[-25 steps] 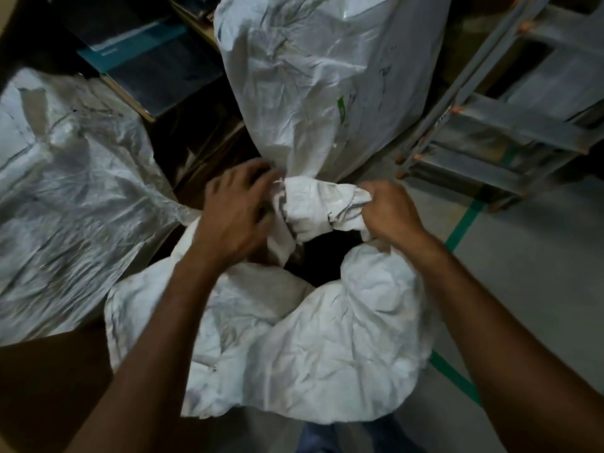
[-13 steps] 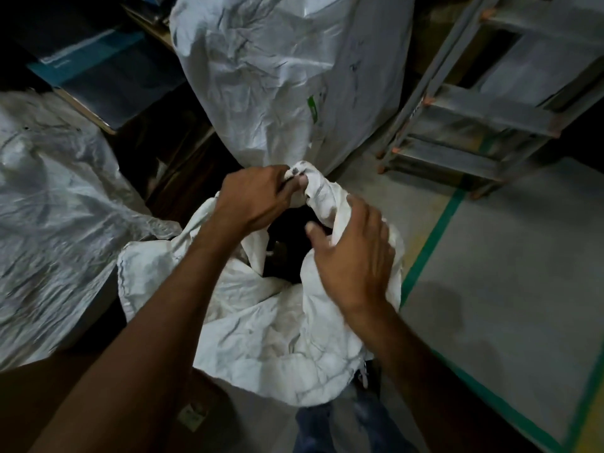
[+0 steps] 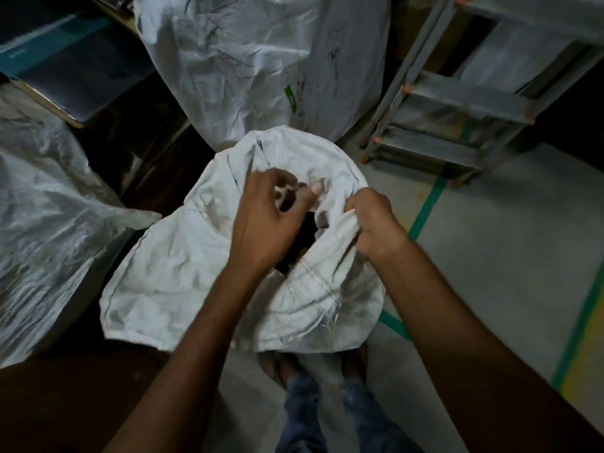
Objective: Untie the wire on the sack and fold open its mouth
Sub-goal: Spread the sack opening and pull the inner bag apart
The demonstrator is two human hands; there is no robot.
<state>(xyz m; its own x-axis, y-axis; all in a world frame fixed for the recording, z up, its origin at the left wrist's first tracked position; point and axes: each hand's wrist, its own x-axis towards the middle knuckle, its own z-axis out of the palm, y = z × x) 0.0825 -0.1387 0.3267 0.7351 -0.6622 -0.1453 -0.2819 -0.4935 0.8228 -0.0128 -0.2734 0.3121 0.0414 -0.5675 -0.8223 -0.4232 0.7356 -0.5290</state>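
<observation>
A white woven sack [image 3: 183, 266] stands on the floor in front of me, its mouth partly open with a dark gap [image 3: 305, 232] between my hands. My left hand [image 3: 271, 220] hovers over the gap, thumb and fingers pinching the far edge of the mouth. My right hand [image 3: 372, 223] is clenched on a bunched fold of the rim at the right side. The picture is motion-blurred. No wire shows anywhere on the sack.
A second tall white sack [image 3: 261, 60] stands just behind. A clear plastic-covered bundle [image 3: 42, 217] lies at the left. A grey metal stepladder [image 3: 457, 103] stands at the right, on a grey floor with green tape lines [image 3: 428, 204]. My feet [image 3: 313, 371] are under the sack.
The twisted neck held a second ago has come loose and the mouth has spread wider. My right hand went from flat on the cloth to gripping the right rim; the left shifted toward the middle.
</observation>
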